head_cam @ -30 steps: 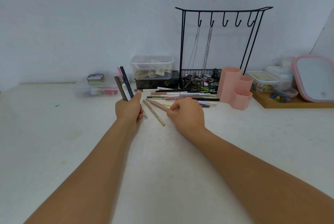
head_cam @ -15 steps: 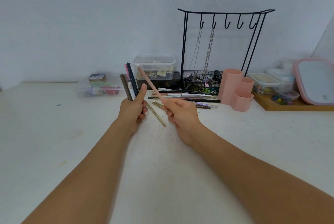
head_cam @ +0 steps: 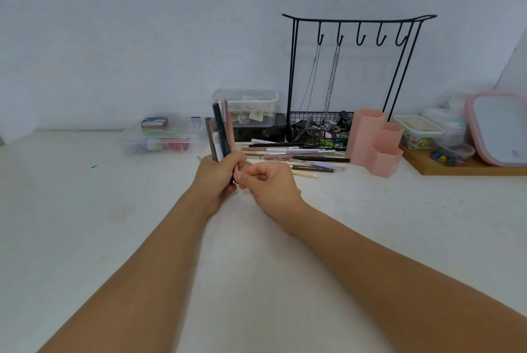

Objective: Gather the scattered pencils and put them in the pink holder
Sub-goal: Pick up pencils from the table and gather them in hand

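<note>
soft, even, cool daylight fills the scene, with only faint shadows under the forearms on the white table and no glare. the wide lens bends the edges, and the picture is slightly soft throughout, blurriest at the corners.

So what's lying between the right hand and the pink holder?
In the head view, a loose pile of pencils lies on the table between the right hand and the pink holder, reaching almost to the holder's base.
</note>
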Demonstrator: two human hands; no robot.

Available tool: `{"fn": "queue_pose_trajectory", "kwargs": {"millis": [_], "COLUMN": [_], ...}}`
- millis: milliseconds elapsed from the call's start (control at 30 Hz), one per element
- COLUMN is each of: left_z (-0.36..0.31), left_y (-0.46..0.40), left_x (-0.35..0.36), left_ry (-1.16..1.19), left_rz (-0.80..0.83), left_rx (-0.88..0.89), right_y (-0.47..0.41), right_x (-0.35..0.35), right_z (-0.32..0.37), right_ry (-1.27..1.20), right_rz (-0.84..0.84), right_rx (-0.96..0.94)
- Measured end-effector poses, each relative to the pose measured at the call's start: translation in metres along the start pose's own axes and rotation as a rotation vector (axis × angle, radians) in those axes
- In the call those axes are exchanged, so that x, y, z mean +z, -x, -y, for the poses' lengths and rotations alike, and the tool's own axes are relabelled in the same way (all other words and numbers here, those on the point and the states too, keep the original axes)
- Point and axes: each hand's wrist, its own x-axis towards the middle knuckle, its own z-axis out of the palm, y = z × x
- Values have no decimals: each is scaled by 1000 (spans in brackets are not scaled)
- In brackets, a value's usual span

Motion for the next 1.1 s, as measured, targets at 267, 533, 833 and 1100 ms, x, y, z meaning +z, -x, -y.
{"fn": "queue_pose_trajectory", "kwargs": {"millis": [267,533,833,1100], "left_z": [-3,-5,-2,-3], "left_y": [-7,-20,-19,-19], "left_x": [-10,-51,-56,-51], "left_ry": [243,290,209,143], "left_rz": [-117,-446,-368,-304], "left_rx": [-16,-32,38,6], "right_y": [-6,-28,-39,-46], "right_x": [3,37,75,57], "right_z": [-5,26,21,16], "right_ry": [660,1051,1218,984], "right_rz": [-94,63,26,-36], "right_rx": [-373,-169,-98,-106]}}
